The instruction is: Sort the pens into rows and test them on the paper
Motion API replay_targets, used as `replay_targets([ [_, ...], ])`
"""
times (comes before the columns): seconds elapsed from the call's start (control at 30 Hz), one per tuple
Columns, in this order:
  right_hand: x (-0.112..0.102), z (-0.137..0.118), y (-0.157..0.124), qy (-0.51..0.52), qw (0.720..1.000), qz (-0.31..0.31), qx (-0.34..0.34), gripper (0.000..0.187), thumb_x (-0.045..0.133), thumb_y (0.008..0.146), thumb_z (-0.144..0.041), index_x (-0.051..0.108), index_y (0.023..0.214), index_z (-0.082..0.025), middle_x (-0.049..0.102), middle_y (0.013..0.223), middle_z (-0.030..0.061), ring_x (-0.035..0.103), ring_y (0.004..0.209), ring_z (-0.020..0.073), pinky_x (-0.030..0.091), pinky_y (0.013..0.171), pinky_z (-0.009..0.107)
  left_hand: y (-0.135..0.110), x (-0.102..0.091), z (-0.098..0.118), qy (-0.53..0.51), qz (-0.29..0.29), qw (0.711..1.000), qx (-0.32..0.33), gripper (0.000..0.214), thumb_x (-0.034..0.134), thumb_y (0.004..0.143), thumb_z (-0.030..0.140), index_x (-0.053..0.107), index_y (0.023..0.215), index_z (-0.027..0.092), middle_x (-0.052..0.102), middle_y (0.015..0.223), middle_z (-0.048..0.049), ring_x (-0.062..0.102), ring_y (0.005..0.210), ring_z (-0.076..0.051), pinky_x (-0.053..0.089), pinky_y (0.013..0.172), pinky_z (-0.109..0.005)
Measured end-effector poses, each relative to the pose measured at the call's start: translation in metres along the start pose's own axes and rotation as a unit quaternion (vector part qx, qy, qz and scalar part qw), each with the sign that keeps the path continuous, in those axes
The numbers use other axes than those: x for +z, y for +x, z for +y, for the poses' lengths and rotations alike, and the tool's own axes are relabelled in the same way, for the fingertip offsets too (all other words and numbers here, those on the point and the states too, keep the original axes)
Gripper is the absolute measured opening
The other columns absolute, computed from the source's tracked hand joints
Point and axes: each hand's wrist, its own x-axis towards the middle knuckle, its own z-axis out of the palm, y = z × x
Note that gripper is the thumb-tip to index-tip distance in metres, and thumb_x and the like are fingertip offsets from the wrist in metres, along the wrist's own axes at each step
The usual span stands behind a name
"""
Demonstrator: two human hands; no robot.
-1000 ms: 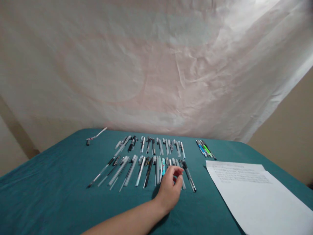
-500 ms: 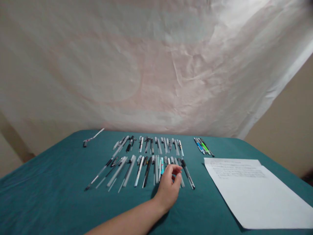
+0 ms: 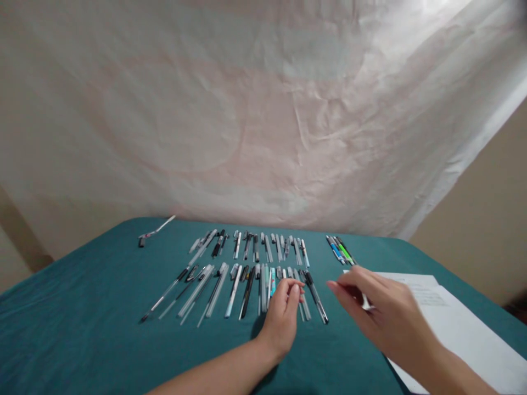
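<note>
My left hand [image 3: 282,315] rests on the near row of pens [image 3: 230,285], its fingers curled and pinched around one pen near the row's right end. My right hand [image 3: 382,312] hovers just to the right of that row, above the teal tablecloth [image 3: 82,329] and the left edge of the white sheet of paper [image 3: 461,334]. Its fingers are bent and slightly apart, blurred by motion, and I see nothing in them. A second row of pens [image 3: 255,245] lies farther back.
A small group of coloured markers [image 3: 341,249] lies at the back right. A single pen [image 3: 154,231] lies apart at the back left. A wrinkled white sheet [image 3: 247,109] hangs behind the table. The written paper runs toward the table's right edge.
My right hand has come into view from the right, over the paper's left edge. My left hand has stayed on the near row, its fingers closing more on a pen.
</note>
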Motion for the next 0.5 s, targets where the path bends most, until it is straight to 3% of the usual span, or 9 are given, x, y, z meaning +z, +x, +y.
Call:
replay_targets([
  [0.1,0.024,0.017,0.012,-0.161,0.981,-0.103,0.039,0.013,0.050,0.080,-0.032,0.057,0.083,-0.021,0.060,0.073,0.0021,0.056,0.060,0.0149,0.037,0.055,0.025,0.001,0.000,0.000,-0.023,0.009,1.000,0.000,0.034,0.029,0.088,0.043,0.052,0.095,0.018,0.056,0.088,-0.0034,0.053,0.082,-0.015,0.040,0.074,-0.026],
  [0.27,0.059,0.048,0.006,-0.245,0.946,-0.184,0.109,0.039,0.050,0.078,-0.029,0.045,0.114,-0.014,0.059,0.099,0.0120,0.060,0.082,0.0220,0.039,0.066,0.027,0.003,0.001,0.000,-0.026,0.003,1.000,-0.002,0.034,0.031,0.087,0.044,0.052,0.093,0.019,0.057,0.087,-0.0029,0.053,0.080,-0.015,0.040,0.072,-0.026],
  [0.37,0.065,0.055,0.002,-0.255,0.940,-0.197,0.114,0.039,0.047,0.077,-0.023,0.045,0.114,-0.012,0.057,0.104,0.0162,0.058,0.094,0.0242,0.038,0.072,0.028,0.004,0.003,0.000,-0.024,0.001,1.000,-0.005,0.034,0.031,0.087,0.044,0.052,0.093,0.018,0.056,0.088,-0.0032,0.053,0.079,-0.015,0.041,0.071,-0.026],
  [0.5,0.057,0.058,0.005,-0.274,0.921,-0.239,0.142,0.030,0.045,0.073,-0.011,0.052,0.102,-0.010,0.062,0.093,0.0162,0.060,0.088,0.0254,0.038,0.068,0.028,0.005,0.005,-0.001,-0.020,-0.004,1.000,-0.009,0.034,0.032,0.087,0.044,0.052,0.094,0.018,0.056,0.087,-0.0034,0.054,0.078,-0.014,0.041,0.069,-0.026],
])
